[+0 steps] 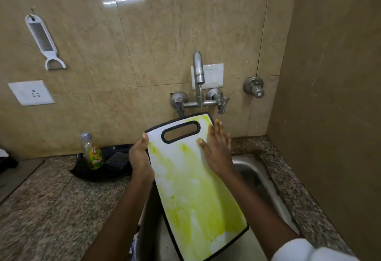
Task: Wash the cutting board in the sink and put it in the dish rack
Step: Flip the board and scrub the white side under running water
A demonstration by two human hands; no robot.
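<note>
A white hand grater [42, 40] with a peeler end hangs from a hook on the beige tiled wall [144, 34], far left. Below it is a white socket plate [31, 92]. On the speckled granite countertop [51, 199] a black tray [115, 175] holds an upright bottle [93, 153] with a green and yellow label, with a dark scrub pad [118, 160] just right of it. A white switch plate [214, 75] sits on the wall to the right, with a steel wall valve [254, 87] further right.

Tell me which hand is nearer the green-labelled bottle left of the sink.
Left. The left hand grips the left edge of the cutting board, beside the bottle; the right hand rests flat on the board's right side, farther away.
</note>
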